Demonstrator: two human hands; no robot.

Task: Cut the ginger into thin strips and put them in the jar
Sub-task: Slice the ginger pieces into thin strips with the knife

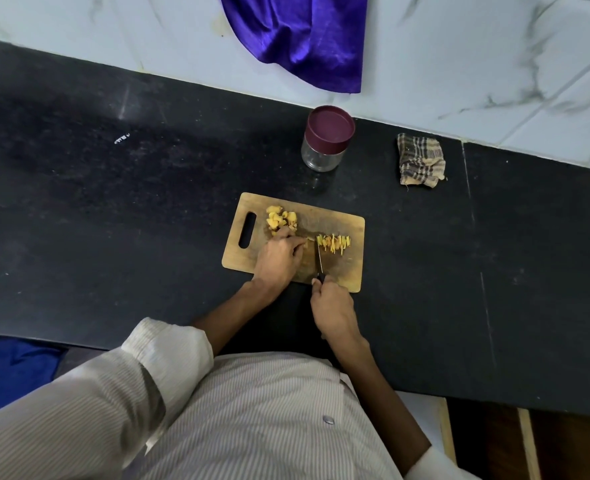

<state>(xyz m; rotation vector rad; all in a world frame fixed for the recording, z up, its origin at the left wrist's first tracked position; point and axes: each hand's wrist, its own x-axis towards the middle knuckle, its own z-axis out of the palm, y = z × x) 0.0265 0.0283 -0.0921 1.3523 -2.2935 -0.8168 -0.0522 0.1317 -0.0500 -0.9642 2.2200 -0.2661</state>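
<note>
A wooden cutting board [345,271] lies on the black counter. Uncut yellow ginger pieces [281,218] sit in a heap at the board's far left. A small pile of thin ginger strips [335,243] lies to the right of the knife blade [320,259]. My left hand [279,258] pinches a small ginger piece [310,239] against the board, fingertips just left of the blade. My right hand [331,306] grips the knife's dark handle at the board's near edge. A clear jar [323,155] with a maroon lid on it stands beyond the board.
A folded checked cloth [421,161] lies on the black counter [113,220] to the right of the jar. A purple cloth [304,39] hangs over the marble wall behind. The counter's near edge runs just in front of my body.
</note>
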